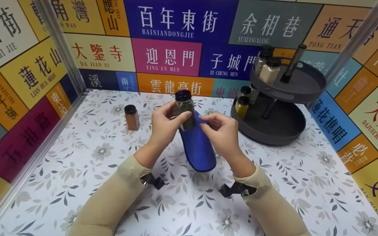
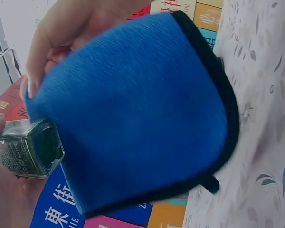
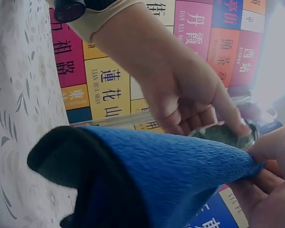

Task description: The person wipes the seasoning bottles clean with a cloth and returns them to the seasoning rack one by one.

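From where I'm standing, L hand [image 1: 164, 126] has a green-filled jar [image 1: 186, 106] gripped btwn thumb and fingers, mid-frame, black lid [image 1: 183, 95] up. R hand [image 1: 223, 129], just right of centre, pinches the top corner of a blue cloth [image 1: 199, 149], which hangs w/ its dark-edged lower end toward lower centre.

What the next move hinges on, imo: jar vs cloth. Jar's long axis is near vertical, lid leaning a touch to frame left; cloth runs roughly the same way, top by the jar, bottom well below it. Jar overlaps the cloth's upper L edge in the head view, so cloth is R of and below it. L hand has the jar; R hand is nearer the cloth's top, w/ only a small gap btwn the two hands. Jar's base sits right by the cloth edge in the L wrist view, but can't tell if they actually touch.

Elsewhere: brown-filled jar [image 1: 132, 119] stands upright L of the L hand, near it; dark two-tier stand [image 1: 284, 126] at R of frame, w/ a few more jars [image 1: 242, 108] on both tiers, their far ones partly hidden.
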The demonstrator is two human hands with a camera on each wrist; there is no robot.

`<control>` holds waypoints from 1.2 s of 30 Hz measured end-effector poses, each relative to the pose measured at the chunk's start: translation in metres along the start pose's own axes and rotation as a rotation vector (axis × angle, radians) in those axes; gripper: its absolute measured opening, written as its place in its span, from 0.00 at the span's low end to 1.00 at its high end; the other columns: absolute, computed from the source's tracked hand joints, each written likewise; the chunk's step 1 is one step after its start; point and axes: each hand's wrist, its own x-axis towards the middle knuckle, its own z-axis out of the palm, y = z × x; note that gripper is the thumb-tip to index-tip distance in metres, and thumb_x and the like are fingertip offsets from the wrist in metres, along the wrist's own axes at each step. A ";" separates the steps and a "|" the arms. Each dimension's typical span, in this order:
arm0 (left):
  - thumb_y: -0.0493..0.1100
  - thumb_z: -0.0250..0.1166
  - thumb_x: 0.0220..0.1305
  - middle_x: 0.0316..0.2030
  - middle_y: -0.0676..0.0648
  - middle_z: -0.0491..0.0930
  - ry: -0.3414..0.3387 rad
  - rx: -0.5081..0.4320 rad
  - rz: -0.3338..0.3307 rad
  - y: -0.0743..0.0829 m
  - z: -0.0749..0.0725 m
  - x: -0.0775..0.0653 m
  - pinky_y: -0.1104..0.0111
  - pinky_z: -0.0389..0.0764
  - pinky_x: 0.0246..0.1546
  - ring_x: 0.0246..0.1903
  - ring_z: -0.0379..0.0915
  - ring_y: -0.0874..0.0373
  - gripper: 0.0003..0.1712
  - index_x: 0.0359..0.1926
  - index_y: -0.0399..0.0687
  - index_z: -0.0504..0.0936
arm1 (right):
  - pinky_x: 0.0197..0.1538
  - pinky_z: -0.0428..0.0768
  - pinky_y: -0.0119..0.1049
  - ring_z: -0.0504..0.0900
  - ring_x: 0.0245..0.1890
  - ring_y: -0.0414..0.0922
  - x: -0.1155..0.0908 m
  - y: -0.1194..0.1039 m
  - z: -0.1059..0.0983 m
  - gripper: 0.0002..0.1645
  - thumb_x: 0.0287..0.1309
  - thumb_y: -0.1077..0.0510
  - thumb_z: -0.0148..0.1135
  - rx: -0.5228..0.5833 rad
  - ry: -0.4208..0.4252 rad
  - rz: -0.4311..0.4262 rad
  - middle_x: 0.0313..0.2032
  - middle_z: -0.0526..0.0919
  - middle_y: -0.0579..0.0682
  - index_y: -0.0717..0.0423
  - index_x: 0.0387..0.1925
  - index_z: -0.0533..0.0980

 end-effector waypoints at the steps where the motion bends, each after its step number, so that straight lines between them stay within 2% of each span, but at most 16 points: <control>1: 0.44 0.80 0.61 0.45 0.43 0.91 -0.017 0.010 0.002 -0.001 0.001 -0.001 0.62 0.89 0.53 0.45 0.89 0.55 0.26 0.60 0.43 0.88 | 0.43 0.89 0.31 0.91 0.37 0.36 0.000 -0.002 -0.001 0.08 0.59 0.71 0.73 0.007 0.015 -0.004 0.39 0.92 0.58 0.63 0.40 0.89; 4: 0.44 0.80 0.61 0.45 0.43 0.91 -0.089 0.024 0.008 -0.003 0.004 -0.004 0.63 0.89 0.51 0.45 0.90 0.55 0.26 0.59 0.44 0.88 | 0.45 0.89 0.32 0.92 0.39 0.36 0.000 -0.005 -0.003 0.08 0.59 0.73 0.72 0.056 0.073 -0.039 0.40 0.92 0.62 0.67 0.40 0.88; 7: 0.45 0.80 0.61 0.41 0.44 0.91 -0.185 0.019 -0.002 -0.004 0.005 -0.006 0.64 0.90 0.47 0.41 0.90 0.56 0.23 0.57 0.46 0.89 | 0.46 0.90 0.33 0.92 0.41 0.37 0.002 -0.006 -0.006 0.08 0.58 0.74 0.71 0.094 0.128 -0.092 0.42 0.92 0.65 0.70 0.40 0.87; 11: 0.45 0.80 0.61 0.35 0.46 0.90 -0.286 0.019 -0.013 -0.005 0.004 -0.007 0.66 0.89 0.38 0.33 0.87 0.56 0.21 0.54 0.48 0.90 | 0.47 0.90 0.34 0.93 0.42 0.40 0.004 -0.005 -0.009 0.08 0.58 0.75 0.71 0.089 0.152 -0.138 0.42 0.91 0.65 0.70 0.41 0.87; 13: 0.45 0.80 0.61 0.34 0.46 0.89 -0.305 0.010 -0.012 -0.003 0.002 -0.006 0.66 0.88 0.36 0.30 0.86 0.55 0.20 0.54 0.49 0.91 | 0.46 0.90 0.33 0.93 0.41 0.40 0.005 -0.004 -0.010 0.08 0.58 0.75 0.71 0.089 0.147 -0.128 0.42 0.92 0.64 0.70 0.41 0.87; 17: 0.43 0.79 0.61 0.37 0.45 0.90 -0.274 -0.035 -0.006 0.002 0.000 -0.005 0.64 0.90 0.41 0.34 0.88 0.54 0.21 0.56 0.46 0.90 | 0.43 0.89 0.32 0.92 0.40 0.39 0.008 0.001 -0.008 0.08 0.59 0.75 0.70 0.119 0.118 -0.055 0.43 0.91 0.64 0.70 0.41 0.87; 20: 0.42 0.79 0.61 0.39 0.44 0.90 -0.188 -0.062 0.008 0.007 -0.001 -0.005 0.64 0.90 0.45 0.38 0.89 0.55 0.22 0.55 0.43 0.89 | 0.44 0.90 0.32 0.92 0.42 0.39 0.009 0.005 -0.005 0.08 0.60 0.73 0.70 0.107 0.074 -0.003 0.44 0.91 0.63 0.69 0.41 0.87; 22: 0.41 0.80 0.59 0.39 0.42 0.90 -0.116 -0.092 0.023 0.010 -0.002 -0.004 0.65 0.90 0.45 0.38 0.88 0.56 0.22 0.53 0.40 0.89 | 0.44 0.90 0.32 0.92 0.42 0.39 0.010 0.008 -0.003 0.07 0.61 0.72 0.70 0.096 0.049 0.028 0.43 0.91 0.61 0.68 0.42 0.87; 24: 0.38 0.80 0.56 0.41 0.41 0.90 -0.055 -0.150 0.029 0.012 -0.002 -0.002 0.66 0.90 0.46 0.40 0.88 0.57 0.23 0.53 0.37 0.88 | 0.44 0.89 0.32 0.91 0.40 0.39 0.010 0.011 -0.001 0.07 0.61 0.73 0.70 0.126 0.032 0.075 0.41 0.91 0.57 0.68 0.42 0.86; 27: 0.34 0.79 0.52 0.43 0.41 0.90 -0.009 -0.236 0.034 0.010 -0.001 -0.001 0.67 0.89 0.47 0.41 0.88 0.58 0.28 0.55 0.32 0.85 | 0.39 0.89 0.32 0.90 0.35 0.39 0.013 0.014 0.001 0.08 0.61 0.76 0.67 0.293 0.046 0.204 0.36 0.90 0.51 0.68 0.40 0.86; 29: 0.33 0.79 0.51 0.46 0.41 0.89 -0.014 -0.272 0.040 0.007 0.002 -0.002 0.66 0.89 0.50 0.45 0.88 0.59 0.31 0.58 0.31 0.83 | 0.37 0.88 0.31 0.88 0.31 0.40 0.015 0.016 0.001 0.10 0.61 0.78 0.63 0.457 0.067 0.314 0.33 0.89 0.50 0.66 0.38 0.85; 32: 0.31 0.79 0.51 0.46 0.42 0.89 -0.032 -0.260 0.073 0.002 0.006 -0.005 0.65 0.89 0.51 0.46 0.88 0.59 0.31 0.58 0.30 0.82 | 0.34 0.86 0.30 0.85 0.28 0.40 0.018 0.019 0.000 0.14 0.64 0.77 0.57 0.652 0.067 0.490 0.32 0.85 0.50 0.61 0.35 0.84; 34: 0.30 0.79 0.51 0.47 0.41 0.88 -0.045 -0.249 0.101 0.000 0.007 -0.007 0.65 0.89 0.51 0.46 0.88 0.59 0.31 0.57 0.29 0.81 | 0.34 0.85 0.30 0.84 0.28 0.40 0.019 0.021 -0.001 0.17 0.66 0.77 0.54 0.711 0.026 0.590 0.32 0.84 0.50 0.58 0.33 0.83; 36: 0.29 0.79 0.50 0.46 0.40 0.89 -0.046 -0.247 0.122 -0.002 0.007 -0.008 0.64 0.89 0.52 0.46 0.89 0.58 0.29 0.56 0.29 0.82 | 0.34 0.85 0.29 0.84 0.28 0.39 0.019 0.022 -0.003 0.18 0.66 0.76 0.52 0.720 -0.045 0.660 0.32 0.84 0.49 0.57 0.32 0.83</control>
